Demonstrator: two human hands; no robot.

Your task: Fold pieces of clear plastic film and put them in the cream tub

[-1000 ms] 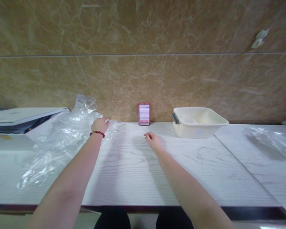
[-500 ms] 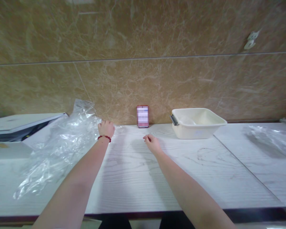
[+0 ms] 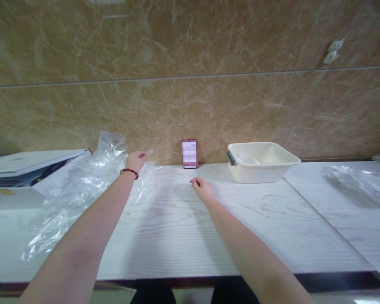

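Observation:
My left hand (image 3: 137,160), with a red beaded bracelet at the wrist, is closed in a pinch at the right end of a heap of clear plastic bags (image 3: 85,185). A small tip of clear plastic (image 3: 150,151) sticks out past its fingertips, and a loose clear bag (image 3: 144,181) lies just below the hand. My right hand (image 3: 202,189) is held low over the tabletop with its fingers curled together; nothing shows in them. Behind it a phone (image 3: 189,154) with a lit, blurred screen leans upright against the wall.
A cream plastic tub (image 3: 261,176) with a grey side handle stands right of the phone, something clear inside. More clear plastic (image 3: 364,183) lies at the far right. A white box (image 3: 12,198) with dark contents stands at the left. The marble-like wall (image 3: 190,109) bounds the white table (image 3: 174,240).
My left hand has risen slightly, moved left and turned, its fingers now pinched with a plastic tip showing. The loose bag beneath it is more visible. My right hand has stayed in place.

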